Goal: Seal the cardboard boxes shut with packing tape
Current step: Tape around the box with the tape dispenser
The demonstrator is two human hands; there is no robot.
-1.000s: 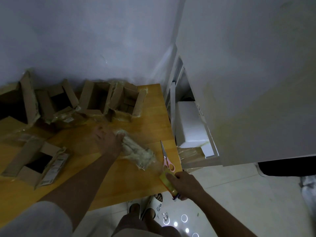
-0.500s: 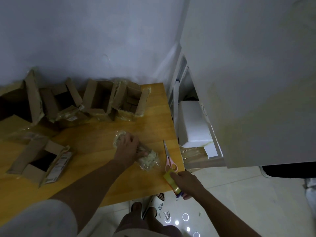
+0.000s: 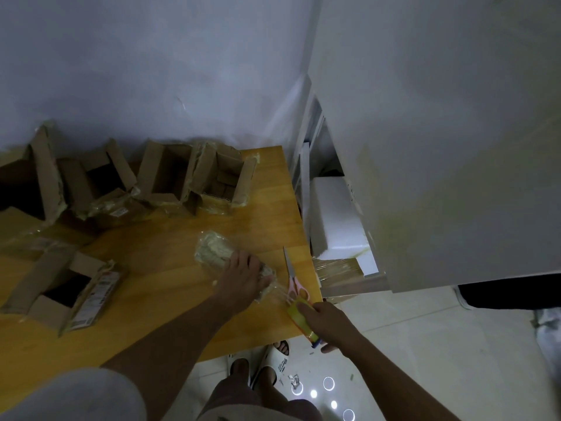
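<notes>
Your wooden table (image 3: pixel 158 262) fills the lower left, and along its far edge by the wall stands a row of cardboard boxes (image 3: pixel 164 177), all with flaps up and tops open, ragged tape clinging to their edges. One more open box (image 3: pixel 63 290) lies tilted nearer you on the left, a printed label on its flap. Off the table's right edge a white foam block (image 3: pixel 334 220) sits in a shelf opening. Your left hand (image 3: pixel 243 278) lies on a crumpled wad of clear tape and plastic (image 3: pixel 218 253) near the table's right side, fingers spread and bent over its near end, pressing it down. Your right hand (image 3: pixel 328 323) sits at the table's near right corner, fingers curled round a yellow roll of packing tape (image 3: pixel 299 317). A thin clear strip runs from the roll to the wad. Pink-handled scissors (image 3: pixel 293 276) lie flat just beyond the roll, blades pointing away from you.
</notes>
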